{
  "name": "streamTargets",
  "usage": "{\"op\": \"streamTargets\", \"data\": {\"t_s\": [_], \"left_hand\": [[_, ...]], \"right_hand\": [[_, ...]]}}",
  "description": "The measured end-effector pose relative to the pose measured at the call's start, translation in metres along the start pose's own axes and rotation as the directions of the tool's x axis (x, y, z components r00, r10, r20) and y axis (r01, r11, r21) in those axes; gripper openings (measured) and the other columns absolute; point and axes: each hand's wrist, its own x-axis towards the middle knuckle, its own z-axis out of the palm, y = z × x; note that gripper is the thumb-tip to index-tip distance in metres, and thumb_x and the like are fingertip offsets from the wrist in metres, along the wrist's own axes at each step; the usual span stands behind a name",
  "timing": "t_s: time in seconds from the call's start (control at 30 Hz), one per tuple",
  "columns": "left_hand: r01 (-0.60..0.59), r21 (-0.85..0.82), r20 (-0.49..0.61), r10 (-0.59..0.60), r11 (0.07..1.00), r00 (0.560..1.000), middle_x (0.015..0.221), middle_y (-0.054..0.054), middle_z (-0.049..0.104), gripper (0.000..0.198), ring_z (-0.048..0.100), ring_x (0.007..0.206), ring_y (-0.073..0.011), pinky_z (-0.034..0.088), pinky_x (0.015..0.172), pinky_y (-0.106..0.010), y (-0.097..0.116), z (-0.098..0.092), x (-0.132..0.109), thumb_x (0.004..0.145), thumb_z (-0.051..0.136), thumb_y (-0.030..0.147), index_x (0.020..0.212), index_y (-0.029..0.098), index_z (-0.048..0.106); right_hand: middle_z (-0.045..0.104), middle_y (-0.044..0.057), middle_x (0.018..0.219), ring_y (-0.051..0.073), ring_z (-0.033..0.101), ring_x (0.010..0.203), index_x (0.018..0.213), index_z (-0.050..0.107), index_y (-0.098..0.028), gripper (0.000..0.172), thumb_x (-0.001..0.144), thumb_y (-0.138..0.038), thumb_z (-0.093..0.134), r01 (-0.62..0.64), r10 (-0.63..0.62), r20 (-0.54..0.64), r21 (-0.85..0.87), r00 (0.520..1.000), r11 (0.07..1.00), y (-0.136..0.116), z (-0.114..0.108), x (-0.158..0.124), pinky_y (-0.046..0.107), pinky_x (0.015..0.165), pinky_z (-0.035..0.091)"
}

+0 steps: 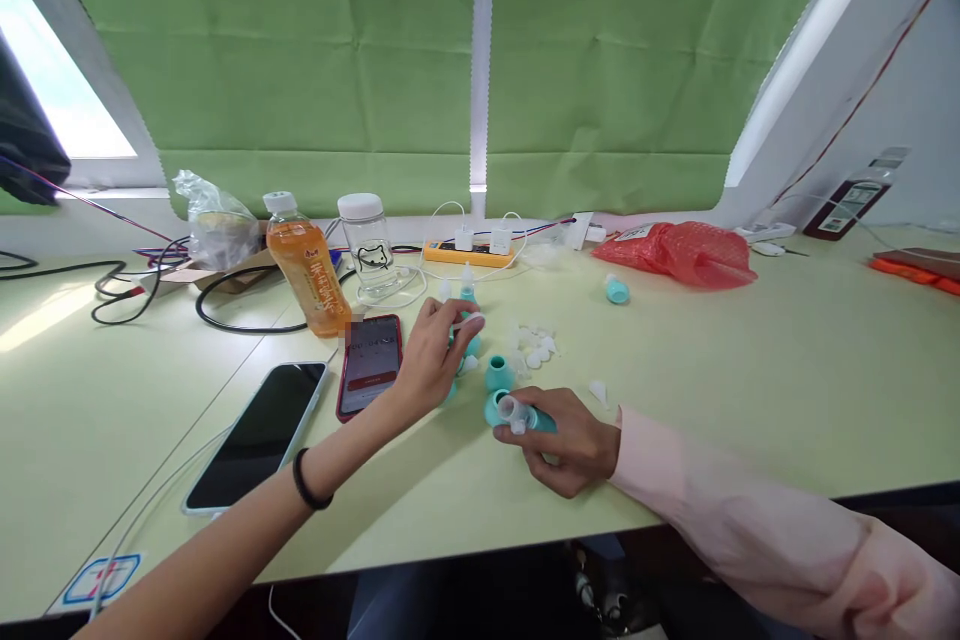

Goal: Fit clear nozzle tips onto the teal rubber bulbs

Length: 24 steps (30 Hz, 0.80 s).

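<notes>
My left hand (435, 352) pinches a thin white piece (468, 321) between thumb and fingertips. Beneath and behind those fingers stand several teal pieces, partly hidden. My right hand (568, 440) is wrapped round a teal tube-like part (541, 421) with a translucent spout-like end (513, 412) pointing left. Touching or just behind that end is a round teal bulb (493, 410); a second open-necked teal bulb (498, 373) stands behind it. Small white discs (538, 356) lie in a loose group beyond my right hand. A white scrap (598, 392) rests nearby.
Another teal bulb (617, 291) lies farther right, before a red plastic bag (675, 254). Two phones, a red-cased one (370, 365) and a larger one (259, 435), lie left. Behind stand an orange drink bottle (306, 265), a clear jar (370, 245) and a power strip (469, 254).
</notes>
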Motion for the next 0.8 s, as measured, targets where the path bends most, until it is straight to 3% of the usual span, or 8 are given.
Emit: {"op": "streamTargets", "data": {"t_s": [0.1, 0.2, 0.33, 0.43, 0.5, 0.6, 0.67, 0.8], "left_hand": [[-0.144, 0.208, 0.171, 0.109, 0.968, 0.979, 0.082, -0.005, 0.056, 0.018, 0.041, 0.084, -0.0206, 0.037, 0.071, -0.031, -0.002, 0.009, 0.025, 0.08, 0.043, 0.024, 0.094, 0.016, 0.052], [-0.184, 0.373, 0.409, 0.017, 0.91, 0.912, 0.085, -0.008, 0.058, 0.02, 0.042, 0.088, -0.0246, 0.034, 0.072, -0.037, -0.01, 0.025, 0.044, 0.077, 0.044, 0.016, 0.094, 0.017, 0.055], [-0.218, 0.349, 0.536, -0.003, 0.911, 0.844, 0.079, -0.007, 0.06, 0.02, 0.047, 0.086, -0.0251, 0.033, 0.071, -0.038, -0.026, 0.046, 0.055, 0.07, 0.049, 0.009, 0.082, 0.019, 0.061], [-0.234, 0.294, 0.607, 0.008, 0.927, 0.794, 0.075, -0.003, 0.062, 0.017, 0.052, 0.079, -0.0212, 0.034, 0.072, -0.035, -0.031, 0.05, 0.056, 0.065, 0.055, 0.012, 0.078, 0.021, 0.062], [-0.223, 0.282, 0.594, 0.013, 0.933, 0.805, 0.079, -0.003, 0.062, 0.017, 0.053, 0.08, -0.0203, 0.033, 0.073, -0.035, -0.025, 0.042, 0.055, 0.071, 0.051, 0.017, 0.084, 0.021, 0.061], [-0.164, 0.284, 0.462, 0.015, 0.945, 0.887, 0.091, -0.007, 0.06, 0.027, 0.052, 0.086, -0.0196, 0.034, 0.072, -0.033, -0.003, 0.02, 0.047, 0.083, 0.032, 0.022, 0.1, 0.018, 0.053], [-0.064, 0.129, 0.322, 0.019, 0.99, 0.947, 0.075, -0.004, 0.061, 0.029, 0.054, 0.07, -0.015, 0.037, 0.064, -0.026, 0.017, 0.004, 0.035, 0.085, 0.03, 0.029, 0.099, 0.017, 0.052], [0.004, -0.072, 0.263, 0.015, 0.997, 0.965, 0.066, 0.0, 0.057, 0.028, 0.051, 0.06, -0.0123, 0.039, 0.059, -0.024, 0.052, -0.018, 0.0, 0.082, 0.038, 0.035, 0.097, 0.018, 0.054]], "right_hand": [[0.046, 0.009, 0.099, 0.016, 0.051, 0.086, 0.106, 0.043, -0.023, 0.043, 0.065, -0.01, 0.039, -0.025, 0.024, 0.029, 0.017, 0.999, 1.0, 0.001, 0.0, -0.001, 0.023, 0.054, 0.043], [0.044, 0.01, 0.103, 0.016, 0.05, 0.087, 0.112, 0.04, -0.023, 0.046, 0.068, -0.012, 0.038, -0.076, 0.075, 0.028, 0.035, 0.997, 0.996, 0.003, 0.0, -0.002, 0.025, 0.057, 0.044], [0.043, 0.01, 0.103, 0.016, 0.051, 0.086, 0.112, 0.041, -0.022, 0.044, 0.069, -0.013, 0.038, -0.134, 0.135, -0.018, 0.055, 0.991, 0.989, 0.006, 0.001, -0.004, 0.028, 0.06, 0.045], [0.044, 0.01, 0.101, 0.017, 0.05, 0.086, 0.11, 0.043, -0.022, 0.041, 0.07, -0.014, 0.039, -0.192, 0.195, -0.026, 0.074, 0.981, 0.979, 0.01, 0.001, -0.004, 0.029, 0.061, 0.046], [0.044, 0.009, 0.102, 0.017, 0.05, 0.086, 0.111, 0.044, -0.023, 0.04, 0.072, -0.014, 0.039, -0.235, 0.237, -0.016, 0.069, 0.971, 0.97, 0.013, 0.0, -0.004, 0.03, 0.063, 0.046], [0.042, 0.009, 0.105, 0.017, 0.05, 0.086, 0.114, 0.042, -0.025, 0.039, 0.076, -0.017, 0.039, -0.299, 0.3, -0.002, 0.057, 0.954, 0.953, 0.016, -0.002, -0.003, 0.03, 0.066, 0.046], [0.041, 0.008, 0.105, 0.016, 0.051, 0.084, 0.117, 0.037, -0.026, 0.041, 0.077, -0.018, 0.04, -0.325, 0.326, -0.006, 0.078, 0.945, 0.943, 0.013, -0.004, 0.001, 0.031, 0.067, 0.045], [0.042, 0.008, 0.107, 0.014, 0.052, 0.08, 0.122, 0.018, -0.028, 0.055, 0.076, -0.017, 0.046, -0.415, 0.458, -0.075, 0.312, 0.886, 0.854, -0.011, -0.01, 0.014, 0.03, 0.066, 0.046]]}}
